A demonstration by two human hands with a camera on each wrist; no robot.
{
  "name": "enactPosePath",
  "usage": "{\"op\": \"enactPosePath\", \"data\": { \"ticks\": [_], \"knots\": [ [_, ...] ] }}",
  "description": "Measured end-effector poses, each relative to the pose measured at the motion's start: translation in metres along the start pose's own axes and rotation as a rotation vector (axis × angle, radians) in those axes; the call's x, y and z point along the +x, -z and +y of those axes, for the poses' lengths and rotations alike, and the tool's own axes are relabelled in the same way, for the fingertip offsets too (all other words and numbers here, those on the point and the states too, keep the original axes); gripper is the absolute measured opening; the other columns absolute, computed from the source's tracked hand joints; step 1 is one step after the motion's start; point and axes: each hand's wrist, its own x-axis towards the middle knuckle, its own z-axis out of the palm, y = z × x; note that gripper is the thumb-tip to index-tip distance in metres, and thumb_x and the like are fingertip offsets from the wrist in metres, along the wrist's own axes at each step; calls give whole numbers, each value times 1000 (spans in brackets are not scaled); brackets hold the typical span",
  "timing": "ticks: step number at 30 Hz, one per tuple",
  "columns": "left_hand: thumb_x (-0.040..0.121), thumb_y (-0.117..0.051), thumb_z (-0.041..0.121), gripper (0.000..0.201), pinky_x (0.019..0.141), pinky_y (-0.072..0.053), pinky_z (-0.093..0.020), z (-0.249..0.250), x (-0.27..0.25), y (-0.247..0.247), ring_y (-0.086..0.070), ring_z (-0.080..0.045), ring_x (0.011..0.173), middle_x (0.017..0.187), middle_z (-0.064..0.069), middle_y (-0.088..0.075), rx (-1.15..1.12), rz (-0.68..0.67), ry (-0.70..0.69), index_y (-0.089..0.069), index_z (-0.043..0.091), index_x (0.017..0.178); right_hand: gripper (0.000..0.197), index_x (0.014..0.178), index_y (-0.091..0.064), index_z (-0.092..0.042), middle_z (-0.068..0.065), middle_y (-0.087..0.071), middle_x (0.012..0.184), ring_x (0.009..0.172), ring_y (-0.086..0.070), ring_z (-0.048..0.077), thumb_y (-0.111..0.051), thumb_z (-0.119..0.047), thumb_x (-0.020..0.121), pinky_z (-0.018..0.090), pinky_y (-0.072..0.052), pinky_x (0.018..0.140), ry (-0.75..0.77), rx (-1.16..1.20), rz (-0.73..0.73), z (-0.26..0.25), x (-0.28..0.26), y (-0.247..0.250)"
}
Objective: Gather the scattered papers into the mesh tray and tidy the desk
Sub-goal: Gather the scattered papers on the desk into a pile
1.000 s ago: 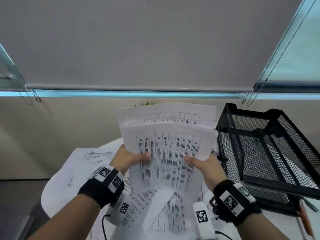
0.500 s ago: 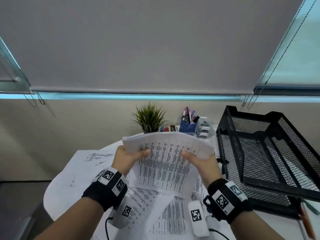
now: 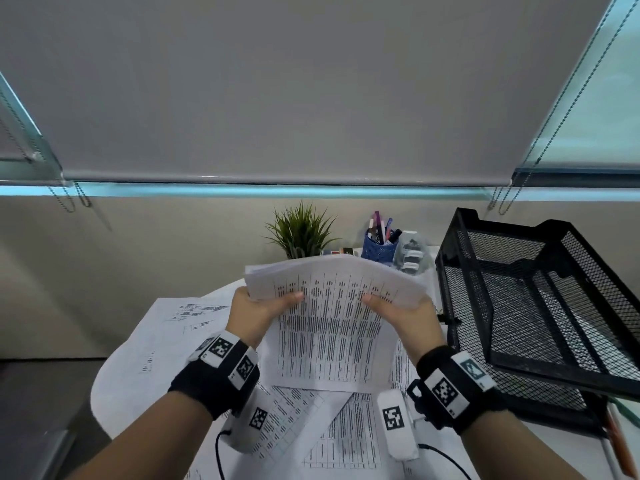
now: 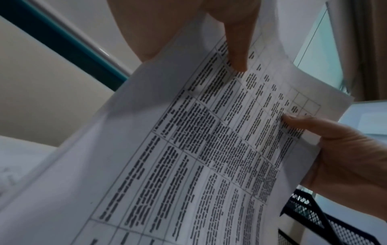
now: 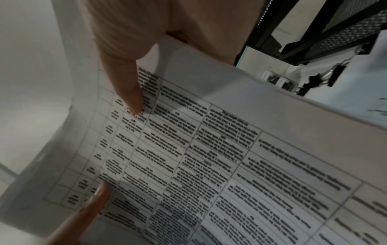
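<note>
A stack of printed papers with tables hangs above the desk, tilted with its top edge bending away from me. My left hand grips its left edge, thumb on the front sheet. My right hand grips the right edge the same way. The wrist views show the sheet close up with a thumb pressed on the print. The black mesh tray stands to the right of the stack, and its upper tier shows no paper. More printed sheets lie scattered on the white desk below my wrists.
A potted plant, a blue pen cup and a small clear container stand at the back of the desk. More paper hangs over the round desk's left edge. An orange pen lies below the tray.
The stack has come down from an upright hold in front of the plant to a lower, more tilted one, so the plant and pen cup now show. Both hands keep their grip.
</note>
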Motion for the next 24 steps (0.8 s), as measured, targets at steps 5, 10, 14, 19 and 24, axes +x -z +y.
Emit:
{"op": "enactPosePath", "data": {
  "ticks": [5,10,14,19,24],
  "knots": [
    [66,-79,3,25,81,-55,-44,4,3,4,-69,-30,90,91,-13,-73,-7,3,-16,-70,14,86,19,87,-67,-21,-7,-74,84,80,-69,2,-75,-8,75,24,-55,79,-81,-68,-64,14,-3,5],
    [68,-79,12,21,80,-56,-44,3,15,-2,-71,-24,85,87,-7,-74,44,20,46,-70,14,87,12,82,-59,-28,-16,-65,81,69,-61,-10,-68,-18,83,8,-47,64,-185,-140,-65,40,-19,10],
    [75,-75,18,32,81,-55,-32,-5,12,-11,-67,-10,87,93,2,-71,172,-47,31,-66,11,105,13,85,-58,-28,-15,-64,84,87,-60,3,-67,-19,84,20,-42,82,-208,-106,-9,37,-16,16],
    [71,-74,43,55,95,-48,-50,-42,-23,-14,-65,-19,99,112,-2,-66,357,-282,174,-54,22,118,42,119,-55,-15,-8,-63,106,104,-56,14,-71,-22,81,30,-35,97,-221,-113,83,24,-8,44],
    [83,-65,23,56,105,-39,-49,-51,-44,-42,-56,-20,117,129,4,-56,280,-467,250,-39,25,132,37,122,-58,-10,2,-66,116,97,-60,13,-65,-13,86,25,-44,85,-159,-251,134,7,-11,84]
  ]
}}
